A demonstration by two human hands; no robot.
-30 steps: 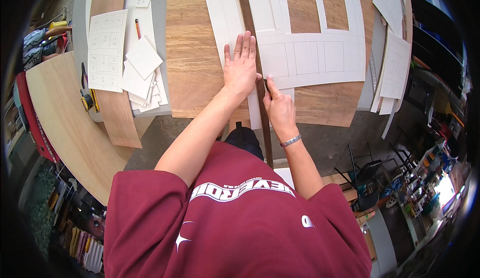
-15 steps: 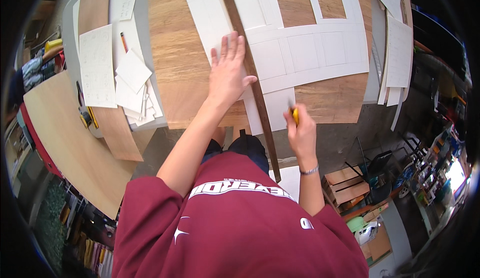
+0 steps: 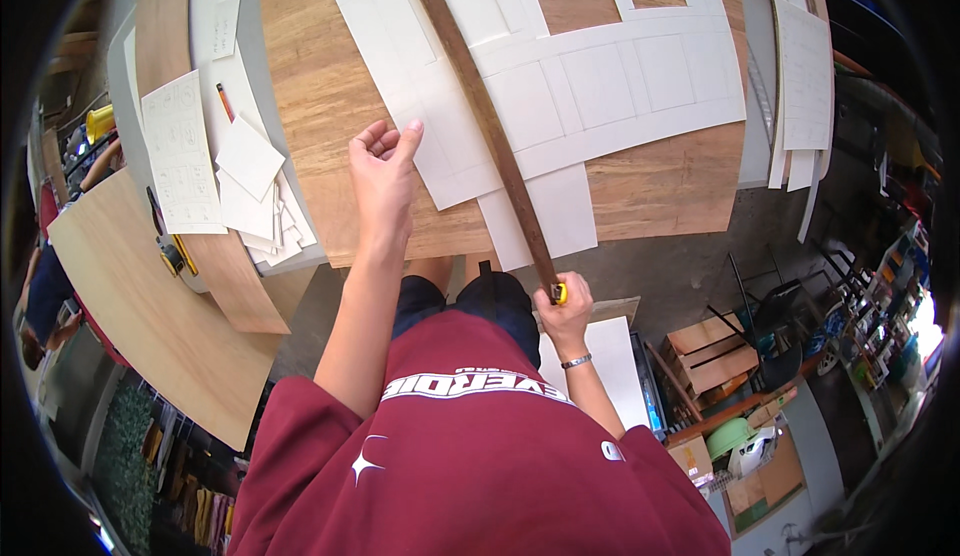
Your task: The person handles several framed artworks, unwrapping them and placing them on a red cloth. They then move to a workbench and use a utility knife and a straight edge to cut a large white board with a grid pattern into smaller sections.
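My left hand [image 3: 388,166] hovers at the left edge of the white card, palm turned up. Its fingers curl loosely, the thumb stands out, and nothing is in it. In my right hand [image 3: 567,311] is a yellow utility knife [image 3: 562,293], mostly covered by the fingers; its blade is not visible. The same hand is at the near end of a long dark wooden strip [image 3: 480,96], apparently gripping it. That strip slants across the white card [image 3: 610,86], which has cut-out windows and pencil lines. Beneath it, a smaller white piece [image 3: 560,211] overhangs the table's near edge.
A wood-grained board [image 3: 310,76] lies under the card. On the left are loose paper pieces [image 3: 250,156], a pencil [image 3: 225,103], a sketched sheet [image 3: 183,156] and a tape measure [image 3: 178,256]. More sheets [image 3: 803,76] lie on the right. A wooden crate [image 3: 712,351] stands lower right.
My left hand has lifted off the strip and moved left and nearer, its fingers curling. My right hand, still with the knife, has moved down to the strip's near end.
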